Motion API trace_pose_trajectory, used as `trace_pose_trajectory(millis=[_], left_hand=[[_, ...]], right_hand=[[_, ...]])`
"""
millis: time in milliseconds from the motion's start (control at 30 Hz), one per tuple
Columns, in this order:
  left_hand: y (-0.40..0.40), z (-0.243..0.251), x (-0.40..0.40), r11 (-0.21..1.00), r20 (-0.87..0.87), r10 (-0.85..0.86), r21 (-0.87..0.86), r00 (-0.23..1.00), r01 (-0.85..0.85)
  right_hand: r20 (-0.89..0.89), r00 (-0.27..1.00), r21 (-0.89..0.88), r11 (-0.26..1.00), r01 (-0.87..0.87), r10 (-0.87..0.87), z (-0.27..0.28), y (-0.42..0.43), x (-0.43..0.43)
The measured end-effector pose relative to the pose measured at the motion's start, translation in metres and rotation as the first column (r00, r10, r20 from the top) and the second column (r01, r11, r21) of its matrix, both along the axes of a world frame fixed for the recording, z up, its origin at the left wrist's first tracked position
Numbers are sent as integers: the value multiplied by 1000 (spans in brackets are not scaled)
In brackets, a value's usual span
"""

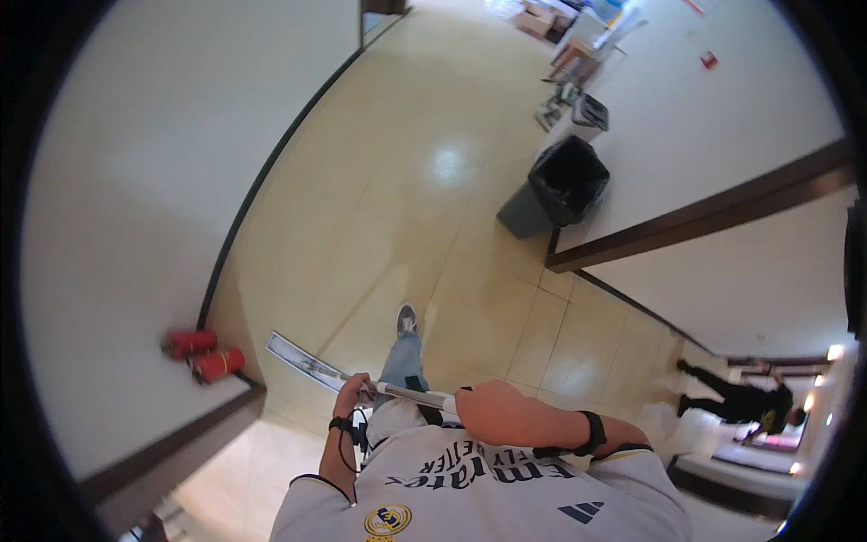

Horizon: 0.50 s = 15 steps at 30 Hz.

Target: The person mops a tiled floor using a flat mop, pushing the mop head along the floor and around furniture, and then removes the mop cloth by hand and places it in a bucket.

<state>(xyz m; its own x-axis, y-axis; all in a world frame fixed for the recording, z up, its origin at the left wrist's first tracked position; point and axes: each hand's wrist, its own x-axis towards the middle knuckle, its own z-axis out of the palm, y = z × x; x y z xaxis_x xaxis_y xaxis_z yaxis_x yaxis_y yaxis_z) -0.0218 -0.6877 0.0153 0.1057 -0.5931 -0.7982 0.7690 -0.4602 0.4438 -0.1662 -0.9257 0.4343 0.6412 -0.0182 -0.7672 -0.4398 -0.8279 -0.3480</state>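
My left hand (353, 394) is wrapped around the metal pole (414, 395) of a flat mop. My right hand (498, 414) grips the same pole nearer its upper end, in front of my shirt. Beyond my left hand, the long, narrow mop head (301, 359) points to the left. I cannot tell whether it touches the floor. Black bands with a cable circle my left wrist, and another black band is on my right wrist. One shoe (406, 320) stands ahead on the tiles.
Two red fire extinguishers (204, 353) sit by the left wall. A grey bin (528, 211) with a black liner stands right, before a lidded bin (588, 116). Cardboard boxes (535, 20) lie farther off. A dark door frame (698, 206) edges the right passage, where a person (742, 403) stands.
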Motion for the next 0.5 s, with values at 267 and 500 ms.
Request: trace_pose_trajectory(millis=[267,500], left_hand=[[-243,27,62,969,-215,-231,32,949,243],[-409,73,101,978,-59,-181,-116,982,174]], right_hand=[[135,903,-167,889,426,-407,48,-88,-41],[128,589,-286,539,793,-798,-17,-111,-132]])
